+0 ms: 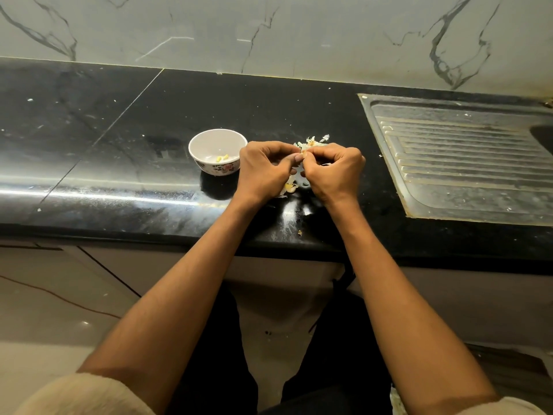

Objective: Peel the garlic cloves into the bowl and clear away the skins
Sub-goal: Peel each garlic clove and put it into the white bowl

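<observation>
Both hands, left hand [263,167] and right hand [333,169], pinched one garlic clove [302,154] between them above the skins [314,142] on the bench [119,130], just beside the bowl [217,151], presumably so peeled cloves could drop in directly

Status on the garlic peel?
Both hands pinch one clove. Bowl left, few peeled cloves inside. Skins piled under hands. Nothing in the way.
</observation>
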Tool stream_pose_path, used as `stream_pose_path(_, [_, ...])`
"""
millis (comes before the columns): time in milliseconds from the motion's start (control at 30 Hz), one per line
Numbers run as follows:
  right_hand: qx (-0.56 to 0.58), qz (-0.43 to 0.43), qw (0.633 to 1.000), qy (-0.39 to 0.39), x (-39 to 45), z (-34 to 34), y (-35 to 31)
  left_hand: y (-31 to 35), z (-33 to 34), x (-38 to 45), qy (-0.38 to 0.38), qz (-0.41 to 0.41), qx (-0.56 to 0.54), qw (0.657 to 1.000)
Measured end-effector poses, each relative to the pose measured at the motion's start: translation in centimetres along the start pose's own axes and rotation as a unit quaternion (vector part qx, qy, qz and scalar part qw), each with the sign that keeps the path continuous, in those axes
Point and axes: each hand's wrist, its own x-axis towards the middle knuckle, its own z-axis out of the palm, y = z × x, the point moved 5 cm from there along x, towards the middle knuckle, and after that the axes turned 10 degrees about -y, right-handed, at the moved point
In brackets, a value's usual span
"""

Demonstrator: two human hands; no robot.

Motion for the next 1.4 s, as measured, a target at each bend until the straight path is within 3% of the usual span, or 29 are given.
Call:
stream_pose_path(400, [-0.012,-0.021,1.000,-0.010,0.1,0.3,0.0,-0.1,-0.1,-0.1,0.002,-0.002,-0.008,1.000])
stream_pose_path(867, [0.101,0.092,0.990,-0.022,0.2,0.3,1.1,-0.7,-0.4,0.1,0.027,-0.014,-0.100,0.995])
stream_pose_path(1000, [0.089,0.088,0.991,-0.053,0.2,0.7,1.1,-0.8,-0.4,0.2,0.028,-0.014,-0.106,0.994])
stream_pose_path(1200, [0.006,0.014,1.000,-0.026,0.1,0.4,0.1,-1.0,-0.3,0.2,0.026,-0.025,-0.106,0.994])
stream_pose_path(1400, [-0.011,0.000,1.000,-0.028,0.0,0.3,-0.1,-1.1,-0.3,0.2,0.015,-0.031,-0.071,0.997])
